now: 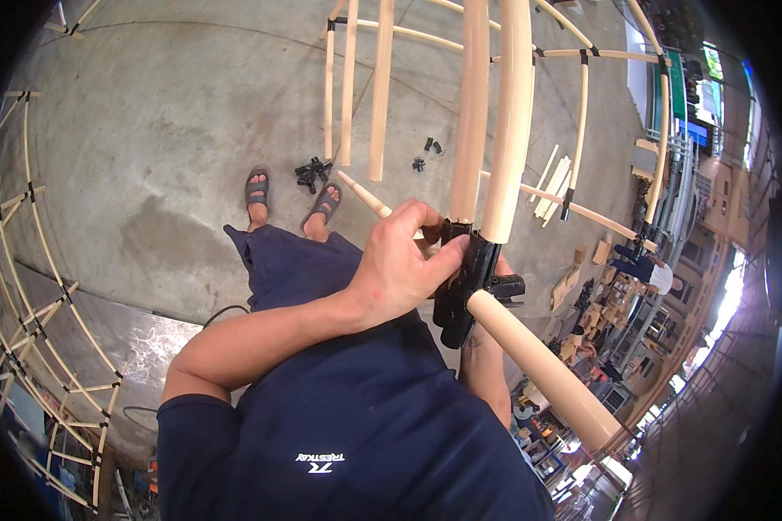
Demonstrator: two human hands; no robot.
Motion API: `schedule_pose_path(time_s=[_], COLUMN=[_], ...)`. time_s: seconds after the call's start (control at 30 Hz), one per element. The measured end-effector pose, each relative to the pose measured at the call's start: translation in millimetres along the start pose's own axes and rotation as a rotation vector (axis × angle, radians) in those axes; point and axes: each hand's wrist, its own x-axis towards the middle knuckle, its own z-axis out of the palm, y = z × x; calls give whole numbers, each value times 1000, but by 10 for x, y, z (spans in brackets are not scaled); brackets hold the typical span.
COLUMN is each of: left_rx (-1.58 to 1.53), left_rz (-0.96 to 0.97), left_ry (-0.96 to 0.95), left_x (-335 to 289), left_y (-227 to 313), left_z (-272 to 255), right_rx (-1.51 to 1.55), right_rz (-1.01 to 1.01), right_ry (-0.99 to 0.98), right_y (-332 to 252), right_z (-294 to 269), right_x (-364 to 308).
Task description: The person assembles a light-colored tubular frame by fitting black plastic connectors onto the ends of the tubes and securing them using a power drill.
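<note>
A black pipe joint [471, 276] sits in front of my chest, clamped round beige pipes. Two long beige pipes, a left one [471, 113] and a right one [511, 122], run from it toward the top of the view. A shorter beige pipe [547, 373] slants from it to the lower right. My left hand [404, 256] is closed on the joint's left side, thumb pressed across its front. A thinner beige pipe [362, 193] passes behind my left fingers. My right hand [506, 267] is behind the joint, mostly hidden, a little of it showing at the right edge, closed against the joint.
Loose black joints [308, 174] lie on the concrete floor [200, 95] by my sandalled feet. Several cut pipes [552, 191] lie farther right. A pipe frame [582, 130] stands ahead, another frame [39, 326] at left. Another person [656, 273] is at far right near cartons and shelving.
</note>
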Motion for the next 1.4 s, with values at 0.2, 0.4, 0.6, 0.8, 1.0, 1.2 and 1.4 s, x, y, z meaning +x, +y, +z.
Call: schedule_pose_path(time_s=[0.2, 0.4, 0.6, 0.8, 1.0, 1.2, 1.4], left_rx=[53, 80, 87, 112, -44, -45, -137], left_rz=[2, -71, -108, -58, -66, -190, -173], left_ry=[-34, -70, -122, -79, -69, -126, -112], left_x=[32, 40, 47, 44, 12, 28, 9], left_y=[44, 122, 172, 142, 127, 203, 180], left_z=[-16, -28, -47, -21, 18, -20, 20], right_rx=[132, 156, -97, -70, -121, -112, -4], right_rz=[80, 167, -7, 222, -12, 0, -122], right_ry=[-42, -106, 76, -70, -145, -70, 35], right_y=[-138, -177, -94, -587, -413, -281, -150], right_z=[6, -40, -24, -50, -263, -344, -213], right_x=[-45, 37, -189, -319, -228, -253, -335])
